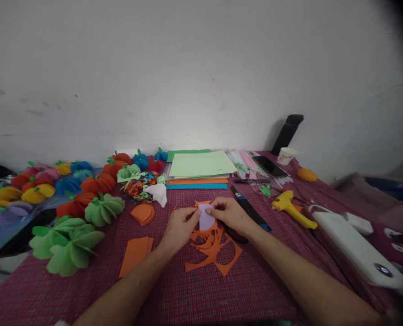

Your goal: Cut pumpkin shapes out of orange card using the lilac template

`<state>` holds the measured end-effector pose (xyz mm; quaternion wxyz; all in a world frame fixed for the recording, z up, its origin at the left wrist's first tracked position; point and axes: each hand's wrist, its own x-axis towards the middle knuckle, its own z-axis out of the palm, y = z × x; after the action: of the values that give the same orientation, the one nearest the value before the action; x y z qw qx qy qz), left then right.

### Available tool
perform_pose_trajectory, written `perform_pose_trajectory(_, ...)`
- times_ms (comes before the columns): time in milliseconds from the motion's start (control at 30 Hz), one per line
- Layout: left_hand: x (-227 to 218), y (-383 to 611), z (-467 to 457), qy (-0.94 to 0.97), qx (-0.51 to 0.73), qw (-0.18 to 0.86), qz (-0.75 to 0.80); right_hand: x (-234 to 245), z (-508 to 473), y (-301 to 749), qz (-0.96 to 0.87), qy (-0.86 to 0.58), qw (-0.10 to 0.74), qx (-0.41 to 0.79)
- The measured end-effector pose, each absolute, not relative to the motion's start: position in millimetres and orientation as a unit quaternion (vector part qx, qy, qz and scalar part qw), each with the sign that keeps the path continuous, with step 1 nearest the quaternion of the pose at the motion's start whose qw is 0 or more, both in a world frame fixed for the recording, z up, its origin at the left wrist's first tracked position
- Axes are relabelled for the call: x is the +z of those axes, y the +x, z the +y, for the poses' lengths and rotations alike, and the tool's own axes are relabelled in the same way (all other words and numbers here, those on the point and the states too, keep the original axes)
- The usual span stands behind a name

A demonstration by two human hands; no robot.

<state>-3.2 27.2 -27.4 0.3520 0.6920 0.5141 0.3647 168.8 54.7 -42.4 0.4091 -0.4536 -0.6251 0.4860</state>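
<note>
Between my two hands is a small lavender paper piece with a rounded side, with orange paper showing just behind it. My left hand pinches its left edge between thumb and fingers. My right hand grips its upper right side, thumb in front. Below the hands lie curved orange paper scraps. To the left sit a stack of rounded orange paper cutouts and a stack of orange rectangles. A dark handle shows partly beneath my right hand; what it belongs to is hidden.
Paper pumpkins in several colours crowd the left, beside a shredded-paper heap. Coloured sheets lie at the back. On the right are a black and blue tool, a yellow glue gun, a white power bank and a paper cup.
</note>
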Motion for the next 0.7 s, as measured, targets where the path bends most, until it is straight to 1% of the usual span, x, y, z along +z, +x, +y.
perform_pose_trajectory(200, -29.9, -4.3, 28.0, 0.693, 0.359, 0.362, 0.51, -43.2, 55.3, 170.3, -0.636, -0.448, 0.403, 0.483)
perform_pose_trajectory(433, -30.1, -5.3, 27.9, 0.713, 0.346, 0.321, 0.518, -39.1, 54.2, 170.6, -0.649, -0.449, 0.384, 0.479)
perform_pose_trajectory(700, -28.9, -2.8, 26.0, 0.694, 0.363, 0.337, 0.524, -39.8, 51.6, 167.9, -0.62, -0.46, 0.399, 0.495)
